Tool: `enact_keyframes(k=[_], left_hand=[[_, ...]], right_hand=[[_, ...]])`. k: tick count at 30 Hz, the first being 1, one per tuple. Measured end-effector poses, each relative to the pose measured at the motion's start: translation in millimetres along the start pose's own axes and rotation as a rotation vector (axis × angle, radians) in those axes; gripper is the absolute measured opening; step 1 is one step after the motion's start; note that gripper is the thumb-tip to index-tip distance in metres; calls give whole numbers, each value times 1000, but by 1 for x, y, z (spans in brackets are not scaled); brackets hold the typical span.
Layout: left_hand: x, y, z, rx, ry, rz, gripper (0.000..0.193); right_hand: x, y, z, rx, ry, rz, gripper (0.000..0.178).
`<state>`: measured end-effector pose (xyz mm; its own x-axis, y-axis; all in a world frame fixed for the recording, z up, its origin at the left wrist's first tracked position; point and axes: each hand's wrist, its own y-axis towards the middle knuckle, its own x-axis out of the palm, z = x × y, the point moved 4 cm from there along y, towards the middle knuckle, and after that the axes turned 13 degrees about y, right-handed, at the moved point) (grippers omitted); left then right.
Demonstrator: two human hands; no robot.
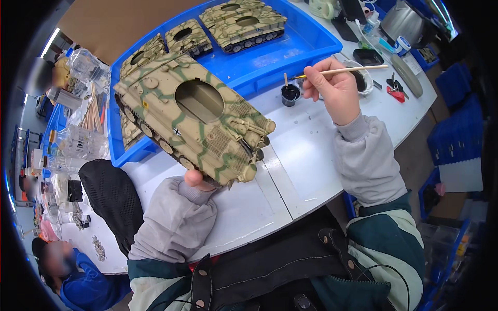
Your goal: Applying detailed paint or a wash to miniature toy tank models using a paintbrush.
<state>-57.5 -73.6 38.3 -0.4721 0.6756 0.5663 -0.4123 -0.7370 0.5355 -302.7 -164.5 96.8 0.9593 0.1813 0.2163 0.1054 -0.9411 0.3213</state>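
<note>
A camouflage-painted model tank hull [161,103], tan with green stripes and a round opening in its top, is held up over the table, tilted. My left hand [196,180] grips it from beneath at the near end; only the thumb shows and the other fingers are hidden. Between the fingers of my right hand [332,85] is a thin paintbrush [363,68] with a pale wooden handle. The brush tip points left, close to a small cup of dark paint [290,95] with a stick standing in it. The tip and the hull are apart.
Behind the hull stands a blue tray [259,78] with several similar tank hulls [244,22]. A white-rimmed bowl of dark liquid [365,83], red-handled keys [395,94] and a kettle [402,23] are at right. A black mesh item [111,197] lies left; another person [88,274] sits beyond.
</note>
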Motion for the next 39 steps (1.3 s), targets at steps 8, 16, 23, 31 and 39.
enact_keyframes(k=[8,16,23,31,39], left_hand=[[-66,-42,5,-8,-99,-104,87],[-68,-42,16,49,-190,21,83],[-70,-40,18,7,-144,-34,86],[-50,-32,19,-3,-228,56,86],[-58,-37,17,-6,-239,1,86]], right_hand=[[1,1,11,128,-184,-9,22],[2,-1,16,173,-338,-18,25],[6,0,18,169,-373,-42,24],[6,-1,17,169,-405,-50,24],[7,-1,18,166,-394,-59,24]])
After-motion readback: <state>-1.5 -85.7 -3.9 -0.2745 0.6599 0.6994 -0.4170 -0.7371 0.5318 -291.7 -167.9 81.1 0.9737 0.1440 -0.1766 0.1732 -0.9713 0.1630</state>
